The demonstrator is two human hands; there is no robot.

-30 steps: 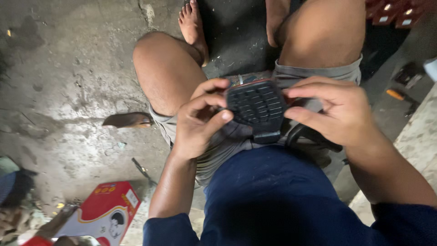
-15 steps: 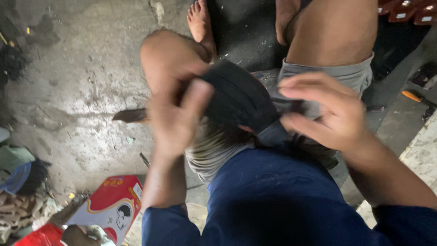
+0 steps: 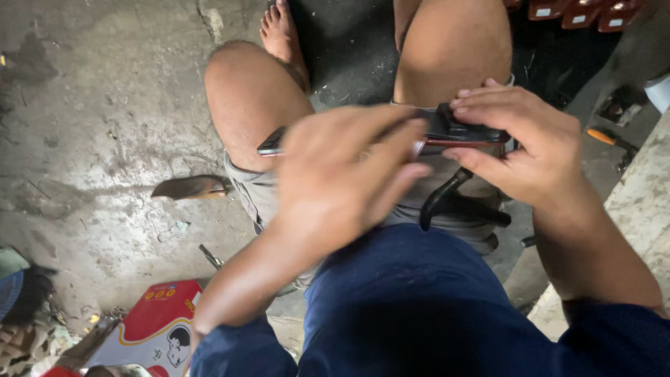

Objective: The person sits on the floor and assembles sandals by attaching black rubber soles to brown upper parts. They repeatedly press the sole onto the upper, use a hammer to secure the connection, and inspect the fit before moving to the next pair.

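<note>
In the head view, the right hand (image 3: 530, 150) is pinching one flat black device (image 3: 457, 132) edge-on between thumb and curled fingers, while the left hand (image 3: 342, 174) is lying across its near face, fingers nearly straight and only loosely bent. The device is running lengthwise from hand to hand above the lap, its black cord (image 3: 440, 199) dangling below the right hand. One red box (image 3: 157, 328) is lying on the floor well below the left hand.

Workshop: stained concrete floor (image 3: 91, 139), screwdriver (image 3: 608, 138)

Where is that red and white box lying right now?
In the head view, the red and white box lies on the concrete floor at the lower left, below the person's left hand and forearm, beside some clutter at the frame's corner.
</note>
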